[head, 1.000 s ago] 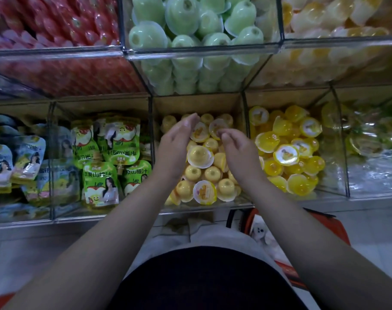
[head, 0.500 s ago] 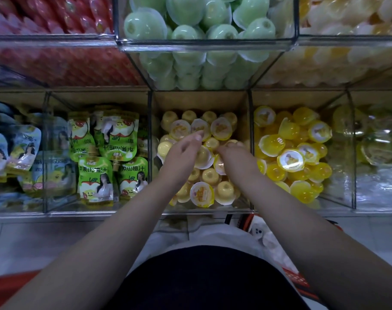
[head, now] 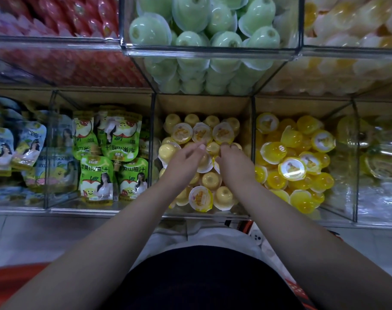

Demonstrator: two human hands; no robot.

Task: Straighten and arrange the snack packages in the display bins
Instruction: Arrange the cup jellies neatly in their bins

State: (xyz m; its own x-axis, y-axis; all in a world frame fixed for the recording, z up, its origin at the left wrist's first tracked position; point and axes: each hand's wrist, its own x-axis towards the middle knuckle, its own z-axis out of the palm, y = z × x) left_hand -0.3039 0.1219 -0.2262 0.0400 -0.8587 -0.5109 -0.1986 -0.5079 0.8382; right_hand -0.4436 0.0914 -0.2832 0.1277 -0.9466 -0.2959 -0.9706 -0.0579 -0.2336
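- The display bins (head: 213,52) are clear-walled boxes in two tiers. The work is in the lower middle bin (head: 204,104), between green juice pouches (head: 96,175) on its left and brighter yellow cups (head: 293,163) on its right.
- The likeliest mishap is a spill. The front of the heap sits against the bin's front wall, so a hard nudge from above could tip a cup over it onto the floor.
- The jelly cups (head: 209,179) fill that bin as a loose heap. They are small, round and pale yellow, mostly dome up, with a few showing a printed foil lid. Round domes on round domes would roll easily, so shifting one may unsettle its neighbours.
- The left hand (head: 186,163) lies over the heap, fingers fairly straight and gripping nothing, tips touching cups near the middle.
- The right hand (head: 235,163) is just beside it, fingers bent down onto the cups. Whether it grips one cannot be told.
- Pressing fingertips might dent a thin foil lid.
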